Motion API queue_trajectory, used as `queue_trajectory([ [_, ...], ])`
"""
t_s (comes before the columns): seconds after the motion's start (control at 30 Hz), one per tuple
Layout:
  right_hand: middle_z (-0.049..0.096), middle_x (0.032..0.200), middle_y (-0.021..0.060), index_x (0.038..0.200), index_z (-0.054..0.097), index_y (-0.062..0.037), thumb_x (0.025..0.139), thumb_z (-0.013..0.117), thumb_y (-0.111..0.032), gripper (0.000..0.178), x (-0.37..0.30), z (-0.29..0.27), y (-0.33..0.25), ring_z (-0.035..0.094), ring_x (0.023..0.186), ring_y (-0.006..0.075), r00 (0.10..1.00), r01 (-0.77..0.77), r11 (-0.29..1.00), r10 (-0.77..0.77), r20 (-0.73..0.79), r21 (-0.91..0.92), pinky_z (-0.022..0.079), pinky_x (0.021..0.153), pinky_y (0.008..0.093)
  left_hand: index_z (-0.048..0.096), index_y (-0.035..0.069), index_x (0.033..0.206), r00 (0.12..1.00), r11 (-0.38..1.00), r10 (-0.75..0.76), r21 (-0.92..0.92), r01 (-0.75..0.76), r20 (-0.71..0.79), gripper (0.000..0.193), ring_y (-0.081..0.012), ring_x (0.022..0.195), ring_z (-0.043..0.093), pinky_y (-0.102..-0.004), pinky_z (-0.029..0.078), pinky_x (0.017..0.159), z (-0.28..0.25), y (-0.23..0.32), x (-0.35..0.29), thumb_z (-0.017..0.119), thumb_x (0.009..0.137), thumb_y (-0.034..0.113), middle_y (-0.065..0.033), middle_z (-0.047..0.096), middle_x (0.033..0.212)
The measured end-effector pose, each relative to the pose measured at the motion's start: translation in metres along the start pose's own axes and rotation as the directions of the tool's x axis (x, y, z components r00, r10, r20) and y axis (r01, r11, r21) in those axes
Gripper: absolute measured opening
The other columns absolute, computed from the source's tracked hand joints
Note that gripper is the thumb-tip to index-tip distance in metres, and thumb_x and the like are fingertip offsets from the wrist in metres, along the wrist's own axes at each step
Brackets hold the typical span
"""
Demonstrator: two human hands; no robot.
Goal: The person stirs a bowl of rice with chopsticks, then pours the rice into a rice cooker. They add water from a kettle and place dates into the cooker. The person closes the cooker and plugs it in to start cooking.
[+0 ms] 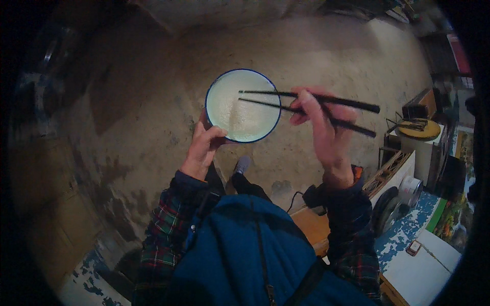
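Observation:
A round bowl (244,115) with a thin dark blue rim is held out in front of me, seen from above. Its inside is pale greenish white; I cannot tell whether that is the bare bowl or something in it. My left hand (201,148) grips its lower left side, the thumb over the rim. In my right hand (324,120) is a pair of dark chopsticks (352,103), pinched between the fingers. Their thin tips are slightly apart and reach over the bowl's middle. Whether they touch its surface is unclear.
Below lies a stained brown floor (168,97), and one grey shoe (243,164) shows. To the right stand an orange-brown wooden seat (312,228), a round yellow board (418,130), a white container (410,189) and a table with peeling blue paint (406,232).

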State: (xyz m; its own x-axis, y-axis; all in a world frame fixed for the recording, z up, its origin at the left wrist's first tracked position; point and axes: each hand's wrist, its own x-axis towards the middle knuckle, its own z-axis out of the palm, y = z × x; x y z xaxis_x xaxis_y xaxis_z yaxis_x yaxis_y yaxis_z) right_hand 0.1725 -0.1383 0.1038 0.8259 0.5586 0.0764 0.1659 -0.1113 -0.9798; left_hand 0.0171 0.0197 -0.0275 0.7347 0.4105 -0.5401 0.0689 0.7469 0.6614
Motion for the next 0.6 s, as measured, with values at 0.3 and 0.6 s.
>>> queue_trajectory([
  [0.3,0.065,0.077,0.0066,0.102,0.069,0.0018,0.094,0.064,-0.013,0.017,0.022,0.054,0.008,0.06,0.067,0.0102,0.976,-0.108,0.982,0.134,0.169,-0.155,0.05,0.059,0.0234,0.026,0.009,0.149,0.999,1.0,0.009,-0.015,-0.01,-0.045,0.087,-0.032,0.118,0.055,-0.0439,0.061,0.079,-0.043,0.029,0.002,0.061,0.07,0.001,-0.0153,0.046,0.134],
  [0.6,0.066,0.079,0.0068,0.105,0.068,0.002,0.095,0.062,-0.017,0.022,0.072,0.135,-0.019,0.061,0.068,0.0105,0.951,-0.114,0.986,0.144,0.273,-0.125,0.05,0.06,0.0233,0.026,0.006,0.148,0.992,0.989,0.114,-0.084,-0.118,-0.054,0.086,-0.0308,0.114,0.057,-0.0393,0.061,0.077,-0.096,0.099,0.024,0.063,0.071,0.003,-0.0161,0.046,0.135],
])
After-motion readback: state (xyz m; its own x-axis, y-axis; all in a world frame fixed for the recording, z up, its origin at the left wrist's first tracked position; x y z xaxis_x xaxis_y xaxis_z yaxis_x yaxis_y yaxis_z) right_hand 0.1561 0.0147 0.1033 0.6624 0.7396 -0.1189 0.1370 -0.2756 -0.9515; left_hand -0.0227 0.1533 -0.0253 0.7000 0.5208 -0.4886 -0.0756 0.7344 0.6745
